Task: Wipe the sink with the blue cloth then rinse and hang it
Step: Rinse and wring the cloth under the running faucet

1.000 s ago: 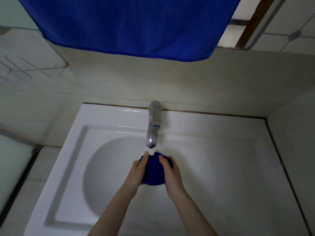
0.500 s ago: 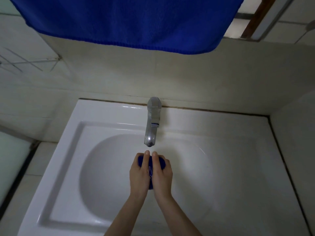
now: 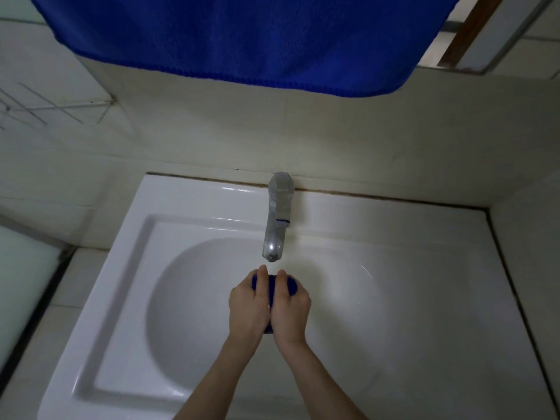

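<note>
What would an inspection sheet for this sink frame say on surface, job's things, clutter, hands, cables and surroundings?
Surface: white sink, glossy rim and round basin.
Job's things: cloth, bunched, held over the basin just below the faucet; cannot tell if water runs.
Clutter: nothing seen.
Hands: left hand and right hand side by side, both gripping the cloth.
Cables: nothing seen.
Surroundings: blue towel hanging above; wire rack on the tiled wall.

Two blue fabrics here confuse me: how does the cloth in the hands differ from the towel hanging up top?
The cloth is bunched into a wad; the towel hangs spread flat. The left hand and right hand grip the cloth over the sink; the towel hangs untouched above. Both are deep blue.
</note>
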